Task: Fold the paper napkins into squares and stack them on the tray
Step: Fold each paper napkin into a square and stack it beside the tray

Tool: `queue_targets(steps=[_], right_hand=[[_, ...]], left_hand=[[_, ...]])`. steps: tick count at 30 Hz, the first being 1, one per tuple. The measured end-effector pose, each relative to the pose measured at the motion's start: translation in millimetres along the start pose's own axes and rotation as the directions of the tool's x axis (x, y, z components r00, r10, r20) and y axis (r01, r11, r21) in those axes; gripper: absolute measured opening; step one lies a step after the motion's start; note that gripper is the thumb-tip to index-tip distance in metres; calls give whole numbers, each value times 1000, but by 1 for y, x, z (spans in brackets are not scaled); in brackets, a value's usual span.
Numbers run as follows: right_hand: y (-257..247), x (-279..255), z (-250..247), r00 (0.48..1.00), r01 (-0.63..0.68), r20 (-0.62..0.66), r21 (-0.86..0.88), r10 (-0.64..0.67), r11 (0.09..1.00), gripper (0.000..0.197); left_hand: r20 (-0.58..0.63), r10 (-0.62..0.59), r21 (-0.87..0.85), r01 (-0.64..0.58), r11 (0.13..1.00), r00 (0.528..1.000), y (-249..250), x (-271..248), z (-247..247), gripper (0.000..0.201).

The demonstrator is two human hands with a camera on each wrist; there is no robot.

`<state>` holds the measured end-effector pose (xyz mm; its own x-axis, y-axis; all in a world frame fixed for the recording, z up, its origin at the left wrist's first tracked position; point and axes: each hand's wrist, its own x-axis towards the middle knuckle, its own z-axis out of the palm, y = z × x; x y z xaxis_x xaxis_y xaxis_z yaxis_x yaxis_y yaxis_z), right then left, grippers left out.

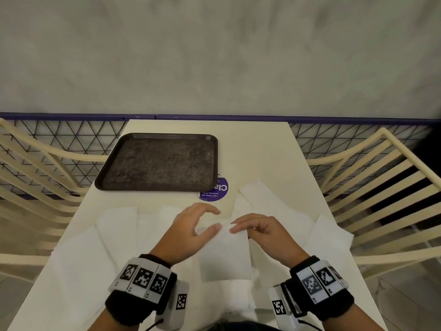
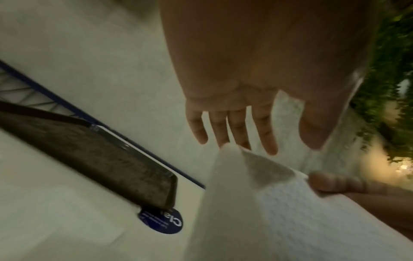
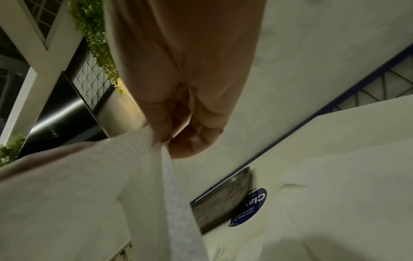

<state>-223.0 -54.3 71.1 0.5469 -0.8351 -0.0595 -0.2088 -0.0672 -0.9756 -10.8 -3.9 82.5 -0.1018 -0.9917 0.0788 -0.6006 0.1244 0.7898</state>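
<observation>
From my remote seat I see the left hand [image 1: 191,231] and right hand [image 1: 263,231] bare, each wrist in a black band at the lower frame. White blocks printed with black square fiducial markers ring both bands (three face up on the left). A white camera unit hangs beneath each wrist, trailing a thin black cable.

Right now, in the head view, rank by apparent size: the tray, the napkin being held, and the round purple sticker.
1. tray, clearly largest.
2. held napkin; it sits nearer the camera, so its true size against the tray is unsure.
3. purple sticker, smallest, partly hidden under the tray's corner.
</observation>
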Motion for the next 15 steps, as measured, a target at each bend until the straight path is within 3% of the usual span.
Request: queue_targets(steps=[2,5,8,10,14,15], right_hand=[[-1,0,1,999,37,18,-59,-36,998,53],[-5,-1,1,998,51,39,-100,-48,994,48],[-12,-6,-3,995,-46,93,78,39,996,31],[-14,-6,-4,989,-93,126,144,75,985,31],[-13,3,4,1000,-15,4,-100,16,995,2],[-12,4,6,1000,-1,-14,-135,-1,991,7]], left_hand=[[103,50,95,-60,994,993,7,5,6,37],[118,-61,11,60,998,991,11,7,11,19],[77,-68,14,68,998,995,8,6,11,6],[75,-61,16,60,998,995,9,5,11,2],[53,-5,-34,7,999,999,11,5,12,13],[46,-4,-46,6,999,999,11,5,11,13]])
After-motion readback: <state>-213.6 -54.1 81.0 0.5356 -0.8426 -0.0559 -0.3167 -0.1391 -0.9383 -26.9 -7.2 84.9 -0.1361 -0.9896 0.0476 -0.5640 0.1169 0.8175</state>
